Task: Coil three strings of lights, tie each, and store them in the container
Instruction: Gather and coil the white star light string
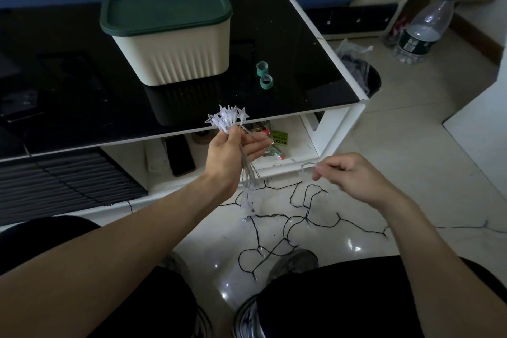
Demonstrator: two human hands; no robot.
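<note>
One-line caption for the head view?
Left hand holds bunched star lights; right hand pinches the wire; lidded container waits.

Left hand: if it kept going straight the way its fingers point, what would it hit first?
Probably the table's white end leg, past the clutter on the lower shelf; the left hand points right and away, and depth is unclear.

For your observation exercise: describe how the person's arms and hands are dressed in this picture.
Both forearms are bare, with no sleeves in view. The left hand and right hand wear no gloves, and no rings, watch or wristbands show.
</note>
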